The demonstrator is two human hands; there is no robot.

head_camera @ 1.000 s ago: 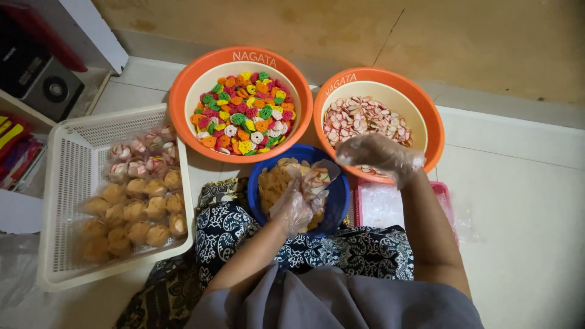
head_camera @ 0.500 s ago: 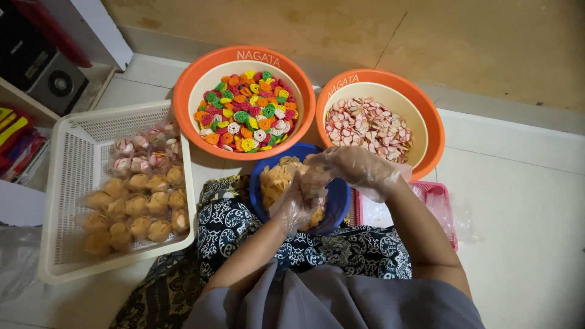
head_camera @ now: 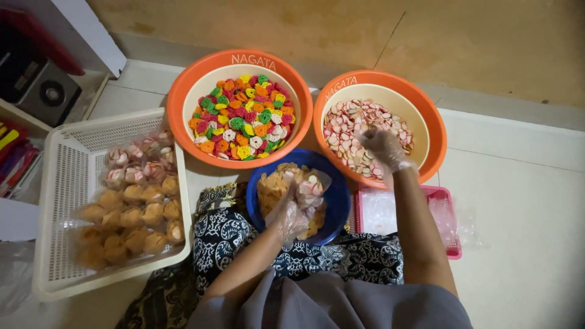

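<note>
Her right hand, gloved and cupped, dips into the pink-and-white crackers; her left hand grips a small clear bag over the blue bowl, down-left of it.

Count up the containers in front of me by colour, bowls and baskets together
Orange bowls: 2
Blue bowl: 1
White basket: 1
Pink basket: 1
Total: 5 containers
</note>
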